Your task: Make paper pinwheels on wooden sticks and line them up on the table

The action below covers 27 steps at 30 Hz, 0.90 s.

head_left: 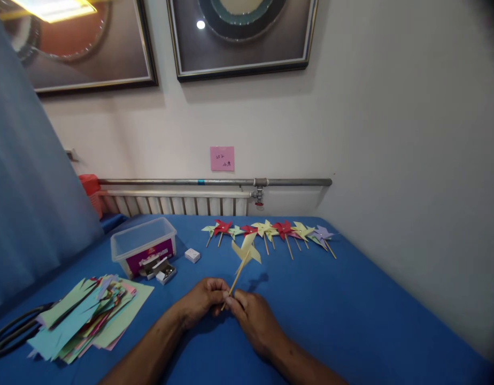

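Note:
A pale yellow paper pinwheel point(247, 249) on a thin wooden stick is held up over the blue table, tilted a little to the right. My left hand point(209, 300) pinches the lower end of the stick from the left. From the right, my right hand point(251, 315) grips the same spot, its thumb against the stick. Both hands are closed, and their fingertips meet around the stick. Behind the held pinwheel lies a row of several finished pinwheels, among them a red one point(284, 229) and a purple one point(322, 233).
At left, black-handled scissors point(18, 326) lie partly under a pile of coloured paper point(70, 321). Beyond it stand a clear plastic tub point(145, 235), an opened small box of pins point(166, 271) and a closed small box point(192, 255). A pipe point(170, 182) runs along the wall.

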Motion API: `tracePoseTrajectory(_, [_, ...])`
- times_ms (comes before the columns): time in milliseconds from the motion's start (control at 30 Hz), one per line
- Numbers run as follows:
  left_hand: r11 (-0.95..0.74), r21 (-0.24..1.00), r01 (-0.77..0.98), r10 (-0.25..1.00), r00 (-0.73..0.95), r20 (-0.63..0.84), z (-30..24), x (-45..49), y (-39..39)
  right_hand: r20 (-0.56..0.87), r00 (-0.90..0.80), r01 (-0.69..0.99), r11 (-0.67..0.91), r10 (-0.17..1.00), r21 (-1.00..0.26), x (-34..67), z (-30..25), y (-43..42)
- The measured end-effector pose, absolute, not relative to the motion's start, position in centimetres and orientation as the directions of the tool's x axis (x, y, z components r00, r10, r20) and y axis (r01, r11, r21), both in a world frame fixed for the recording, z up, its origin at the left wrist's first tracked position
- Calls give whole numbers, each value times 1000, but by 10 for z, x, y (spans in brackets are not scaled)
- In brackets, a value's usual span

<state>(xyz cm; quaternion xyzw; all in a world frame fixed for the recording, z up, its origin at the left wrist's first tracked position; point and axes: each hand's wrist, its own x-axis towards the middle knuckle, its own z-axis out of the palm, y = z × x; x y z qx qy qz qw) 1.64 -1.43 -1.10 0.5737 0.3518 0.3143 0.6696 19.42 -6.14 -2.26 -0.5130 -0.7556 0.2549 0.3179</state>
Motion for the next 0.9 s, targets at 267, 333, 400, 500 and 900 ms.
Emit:
tracePoseTrajectory(267, [157,987,21,827,544,-143,-5,18,-18,212,-287,614,349,934,-708,195,-17,-65])
tracePoseTrajectory(333, [155,988,26,825,547,-144,-4,18,-18,212,-290,613,351,933,-708,195,-16,-65])
tracePoseTrajectory(400, [150,988,25,821,554,-138,-5,18,-17,212,-289,609,350,934,-712,195,-16,-65])
tracePoseTrajectory(500, [146,989,29,813,566,-136,-7,17,-16,217,-300,589,360,929,-723,196,-17,-65])
tracePoseTrajectory(900, [135,990,36,826,548,-133,-12,16,-13,233,-301,596,373,925,-711,194,-20,-62])
